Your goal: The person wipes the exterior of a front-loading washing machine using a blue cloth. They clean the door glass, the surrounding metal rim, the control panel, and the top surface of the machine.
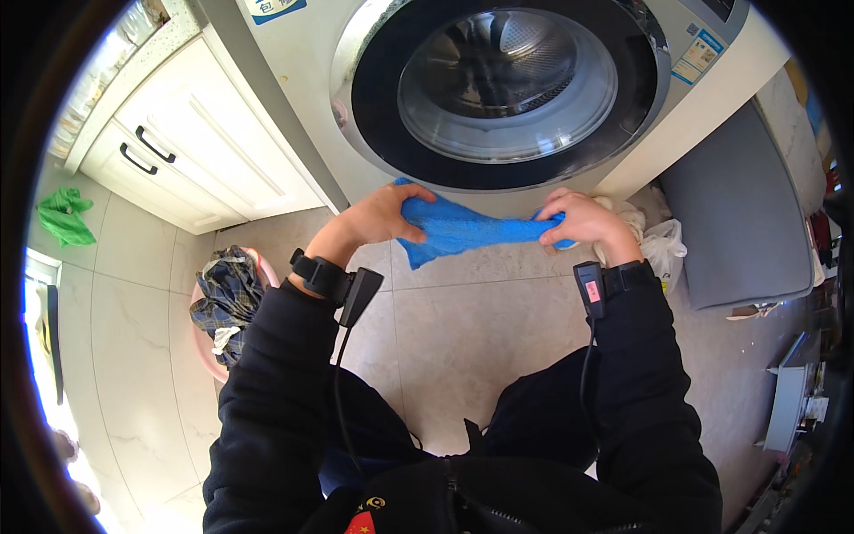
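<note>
A blue fluffy cloth [467, 230] is stretched between my two hands, just below the round door of a front-loading washing machine [504, 93]. My left hand [380, 213] grips its wider, spread end between thumb and fingers. At the other end, the cloth is bunched in my right hand [580, 217]. The dark-rimmed door looks shut, and the metal drum shows through its glass. Both wrists carry black straps with small cabled devices.
A pink basin [203, 347] with dark plaid clothing stands on the tiled floor at left. A green cloth [65, 217] lies at far left, near white cabinets [200, 140]. At right are a white plastic bag [667, 250] and a grey padded panel [740, 200].
</note>
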